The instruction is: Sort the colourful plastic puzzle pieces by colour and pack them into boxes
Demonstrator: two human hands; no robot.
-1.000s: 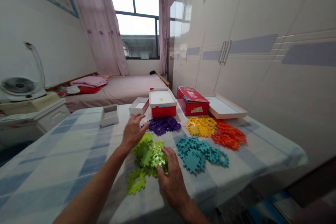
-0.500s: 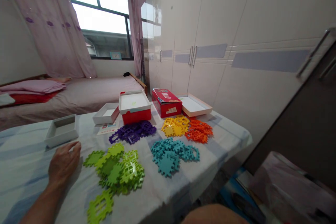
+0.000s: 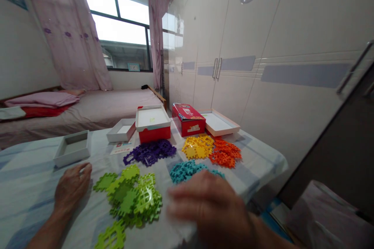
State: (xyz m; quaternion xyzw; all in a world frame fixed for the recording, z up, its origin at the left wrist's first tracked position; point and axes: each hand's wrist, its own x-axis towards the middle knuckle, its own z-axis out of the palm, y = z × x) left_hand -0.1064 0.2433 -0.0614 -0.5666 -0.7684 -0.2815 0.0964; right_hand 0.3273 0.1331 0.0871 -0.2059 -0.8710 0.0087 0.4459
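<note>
My left hand (image 3: 71, 188) rests on the checked tablecloth (image 3: 26, 190), fingers loosely curled, holding nothing, just left of a pile of green interlocking tiles (image 3: 131, 198). Close to the camera, my right hand (image 3: 210, 206) is raised over the table's front edge, blurred by motion. Its fingers point left and look extended, and it covers part of the teal tile pile (image 3: 187, 169). Purple tiles (image 3: 150, 152), yellow tiles (image 3: 198, 146) and orange tiles (image 3: 224, 153) lie in separate piles farther back.
Two white trays (image 3: 71, 148) (image 3: 121, 130) sit at the back left. A red box with a white lid (image 3: 152, 123), a red box (image 3: 187, 119) and a flat tray (image 3: 219, 122) stand behind the piles. A wardrobe (image 3: 263, 66) is on the right, a bed (image 3: 87, 109) behind.
My right hand, out of view half a second ago, has come up in front of the teal tiles. My left hand moved off the green pile to the cloth on its left. The view swung right.
</note>
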